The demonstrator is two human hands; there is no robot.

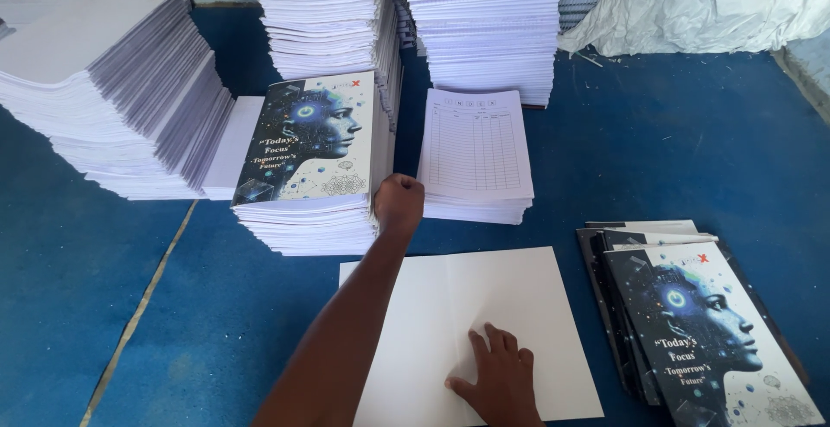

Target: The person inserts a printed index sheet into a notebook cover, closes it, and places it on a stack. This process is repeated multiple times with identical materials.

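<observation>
1. Presently, left hand point(399, 203): reaches forward, fingers curled in a loose fist at the near right corner of the cover stack point(313, 163), touching its edge; whether it has pinched the top printed cover cannot be told.
2. Right hand point(495, 375): flat, fingers spread, palm down on the open white sheet point(471, 306), pinning it; holds nothing.
3. Open white sheet: lies on the blue bench point(674, 142) directly before the person, a faint centre fold visible.
4. Cover stack: tall pile of printed covers with a blue face design, behind and left of the sheet.
5. Ruled-page stack point(475, 155): low pile of table-lined sheets, just right of the cover stack.
6. Finished books point(692, 315): small fanned pile at lower right, same cover design.
7. Step judged in hand: fetching the next piece from the stacks while the sheet is held. The next move calls for peeling off one piece only.
8. Hard to make out: left fingertips hidden under the fist; white paper piles point(130, 98) at left cut by the frame; crumpled white covering point(709, 3) at top right conceals what lies beneath.
</observation>
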